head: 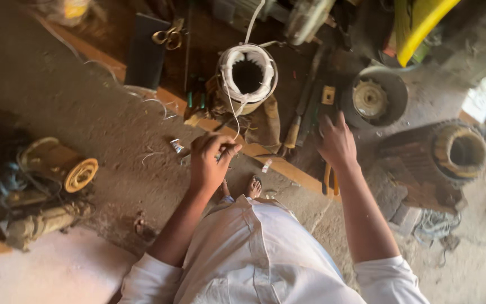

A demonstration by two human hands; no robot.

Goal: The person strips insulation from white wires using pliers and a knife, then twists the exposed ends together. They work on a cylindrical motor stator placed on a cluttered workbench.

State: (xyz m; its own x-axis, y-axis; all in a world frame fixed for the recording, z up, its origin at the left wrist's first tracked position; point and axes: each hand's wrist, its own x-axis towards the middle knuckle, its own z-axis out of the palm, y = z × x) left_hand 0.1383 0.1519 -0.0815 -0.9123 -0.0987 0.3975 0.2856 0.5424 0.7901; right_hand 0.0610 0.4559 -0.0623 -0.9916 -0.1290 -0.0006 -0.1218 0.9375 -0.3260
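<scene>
A motor stator (248,76) wrapped in white insulation stands upright on a wooden board (142,73) in front of me. A thin white string (233,110) runs down from its winding to my left hand (210,160), which pinches the string's end between thumb and fingers. My right hand (337,142) reaches over hand tools (305,112) lying to the right of the stator, fingers spread and resting on them; it grips nothing that I can see. My white shirt (254,253) and sandalled feet (254,187) show below.
Another wound stator (459,152) lies at the right beside a round metal end cover (373,98). Old motor parts (57,166) are piled at the left. Scissors (169,36) rest on the board. A yellow object (417,22) hangs top right. The floor is dusty concrete.
</scene>
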